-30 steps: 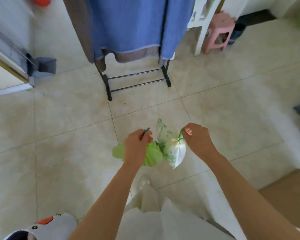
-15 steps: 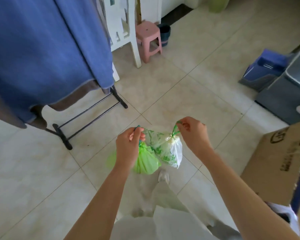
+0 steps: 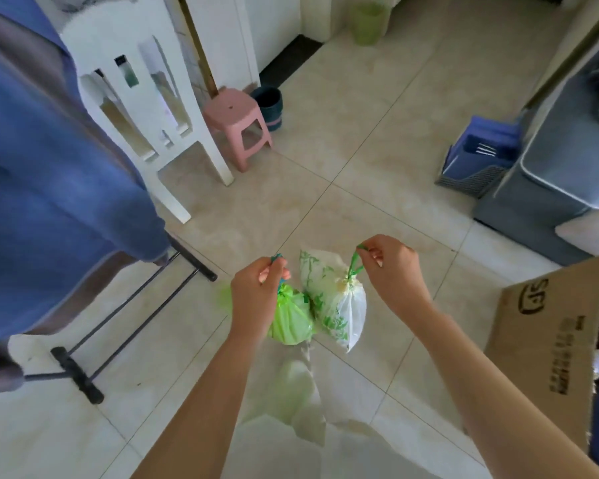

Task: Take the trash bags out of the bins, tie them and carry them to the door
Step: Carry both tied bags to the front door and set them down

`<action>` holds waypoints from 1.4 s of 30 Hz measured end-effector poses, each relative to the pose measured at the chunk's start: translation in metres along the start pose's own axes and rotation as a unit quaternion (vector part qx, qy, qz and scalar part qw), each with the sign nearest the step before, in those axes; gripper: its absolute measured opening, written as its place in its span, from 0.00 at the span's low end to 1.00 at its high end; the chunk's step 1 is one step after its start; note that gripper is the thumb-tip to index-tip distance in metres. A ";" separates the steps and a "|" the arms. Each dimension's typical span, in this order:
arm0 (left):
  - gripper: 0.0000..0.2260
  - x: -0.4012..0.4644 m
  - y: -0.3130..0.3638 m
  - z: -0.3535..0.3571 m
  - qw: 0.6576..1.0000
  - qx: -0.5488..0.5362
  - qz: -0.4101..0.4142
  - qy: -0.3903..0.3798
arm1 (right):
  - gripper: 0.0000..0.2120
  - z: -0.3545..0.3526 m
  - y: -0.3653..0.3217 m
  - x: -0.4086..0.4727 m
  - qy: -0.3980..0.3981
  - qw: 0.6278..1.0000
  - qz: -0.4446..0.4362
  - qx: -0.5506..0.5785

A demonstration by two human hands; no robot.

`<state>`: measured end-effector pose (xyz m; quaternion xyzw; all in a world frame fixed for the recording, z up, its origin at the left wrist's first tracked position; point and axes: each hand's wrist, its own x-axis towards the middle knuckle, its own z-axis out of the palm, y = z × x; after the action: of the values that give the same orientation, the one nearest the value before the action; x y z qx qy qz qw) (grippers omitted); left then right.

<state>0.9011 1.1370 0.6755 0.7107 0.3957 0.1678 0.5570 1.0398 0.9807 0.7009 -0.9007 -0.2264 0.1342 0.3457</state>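
Observation:
Two tied trash bags hang in front of me above the tiled floor. My left hand (image 3: pixel 253 299) pinches the drawstring of a small green bag (image 3: pixel 291 318), which hangs just below and right of it. A white bag with green print (image 3: pixel 332 299) hangs from its green drawstring, gripped by my right hand (image 3: pixel 391 271). The two bags touch side by side. A light green bin (image 3: pixel 365 19) stands far back near the wall, and a dark bin (image 3: pixel 268 105) sits behind the pink stool.
A drying rack (image 3: pixel 80 371) draped with a blue cloth (image 3: pixel 42 174) fills the left. A white chair (image 3: pixel 146 98) and pink stool (image 3: pixel 237 127) stand ahead left. A cardboard box (image 3: pixel 547 354) is at the right, with grey furniture (image 3: pixel 561 157) and a blue basket (image 3: pixel 478 160) beyond.
The view has swung right and forward across the room; the rack slid to the left and the box and grey furniture came into sight. Both hands still hold their bags.

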 end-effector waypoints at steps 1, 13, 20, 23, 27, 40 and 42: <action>0.09 0.019 0.008 0.012 1.000 0.009 0.007 -0.016 | 0.06 -0.005 0.003 0.018 0.004 1.000 -0.001 -0.006; 0.10 0.251 0.112 0.154 0.985 0.093 0.081 -0.117 | 0.06 -0.087 0.047 0.246 0.058 0.997 0.039 -0.034; 0.12 0.364 0.176 0.262 0.979 0.096 0.120 -0.131 | 0.06 -0.151 0.091 0.385 0.096 0.993 0.040 -0.047; 0.12 0.406 0.205 0.314 0.981 0.099 0.110 -0.126 | 0.06 -0.180 0.111 0.442 0.084 0.995 0.026 -0.050; 0.11 0.457 0.243 0.379 0.985 0.089 0.106 -0.106 | 0.06 -0.221 0.142 0.511 0.066 0.996 0.024 -0.048; 0.11 0.648 0.358 0.586 0.977 0.080 0.118 -0.157 | 0.05 -0.351 0.244 0.761 0.118 0.989 0.074 -0.057; 0.11 0.679 0.374 0.618 0.974 0.076 0.118 -0.176 | 0.05 -0.371 0.258 0.801 0.121 0.987 0.082 -0.061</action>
<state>1.8894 1.2135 0.6840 0.8110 0.2163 0.0742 0.5385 1.9587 1.0037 0.7253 -0.9451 -0.1157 0.0386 0.3031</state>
